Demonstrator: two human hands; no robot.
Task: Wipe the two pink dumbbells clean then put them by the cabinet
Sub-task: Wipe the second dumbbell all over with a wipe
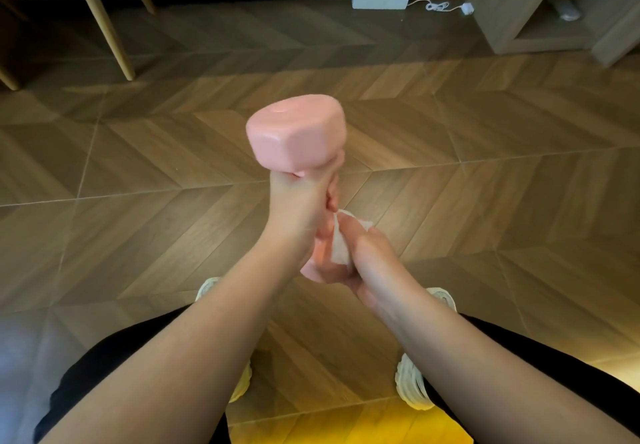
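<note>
Your left hand (298,201) grips the glossy pink dumbbell (298,135) by its handle (upright, slightly blurred). Your right hand (370,263) clutches a crumpled white wipe (341,251) against its lower head.

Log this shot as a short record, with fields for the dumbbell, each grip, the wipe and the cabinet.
dumbbell: one pink dumbbell in view, held roughly upright above the floor
left: left grip holds the handle just under the top head
right: right grip holds the white wipe
wipe: pressed against the lower head
second dumbbell: not in view
cabinet: wooden cabinet at far right, nothing pink beside it
stage: wiping; placing not yet done
</note>
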